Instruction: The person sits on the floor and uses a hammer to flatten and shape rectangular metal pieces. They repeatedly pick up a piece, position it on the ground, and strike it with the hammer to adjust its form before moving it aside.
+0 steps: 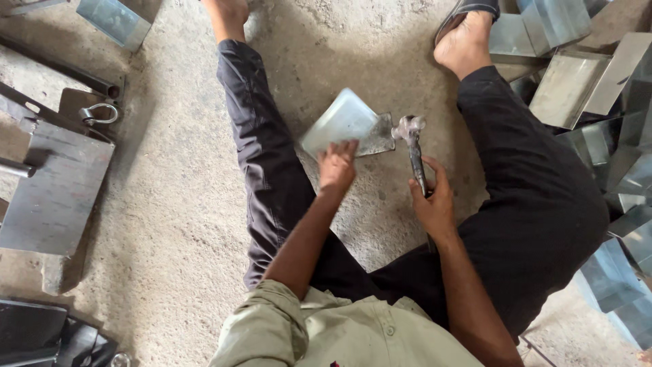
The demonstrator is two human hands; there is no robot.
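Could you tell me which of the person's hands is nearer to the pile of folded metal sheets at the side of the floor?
The right hand, gripping the hammer, sits closer to the pile. The left hand is farther off, holding the sheet-metal piece.

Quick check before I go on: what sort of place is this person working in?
Most likely a small sheet-metal workshop, worked at floor level. The person sits on a bare concrete floor, the right hand holds a hammer, and folded metal pieces lie piled alongside.

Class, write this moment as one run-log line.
left hand: holds metal sheet on small plate | right hand: grips hammer | setting: concrete floor
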